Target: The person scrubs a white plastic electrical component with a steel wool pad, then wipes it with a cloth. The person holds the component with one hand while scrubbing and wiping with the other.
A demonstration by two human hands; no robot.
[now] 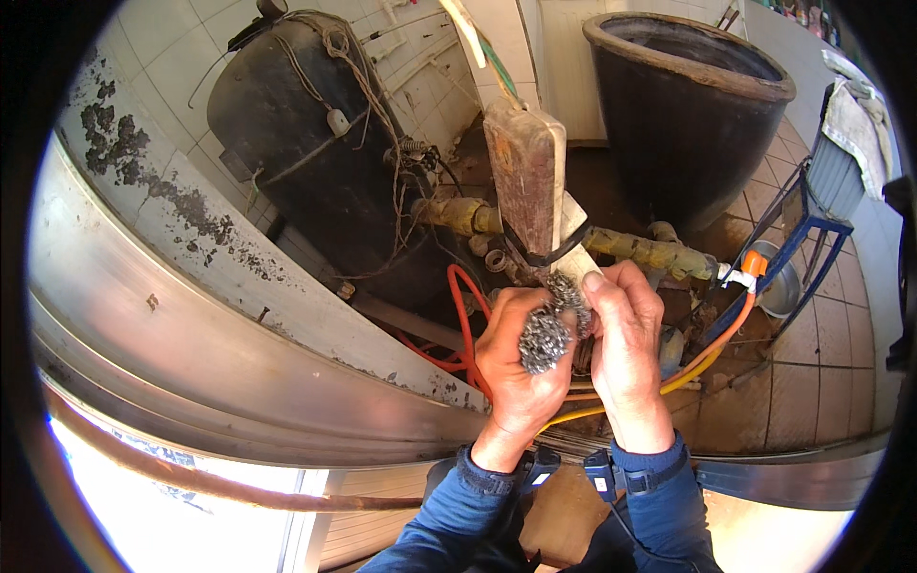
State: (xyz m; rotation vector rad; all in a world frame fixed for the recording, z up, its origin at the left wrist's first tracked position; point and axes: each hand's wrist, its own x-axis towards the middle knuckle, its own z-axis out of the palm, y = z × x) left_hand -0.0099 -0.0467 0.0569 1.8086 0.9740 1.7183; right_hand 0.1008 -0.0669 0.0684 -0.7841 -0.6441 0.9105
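Observation:
My left hand (519, 358) is closed around a clump of steel wool (544, 340), which bulges out of the fist. More steel wool (566, 290) sits between the hands, against the lower end of a pale flat bar (572, 215). My right hand (627, 336) pinches that bar's edge between thumb and fingers. A black strap (548, 256) binds the bar to a grimy reddish-brown casing (526, 172). White and green wires (494, 54) run from the casing's top. My right fingertips are partly hidden behind the wool and bar.
A black tank (308, 143) wound with cords stands left, and a large dark vat (688, 114) stands back right. Wrapped pipe (645, 251) crosses behind my hands towards an orange-handled valve (752, 263). Orange hose (458, 315), a blue metal frame (802, 229) and a curved metal ledge (251, 387) lie around.

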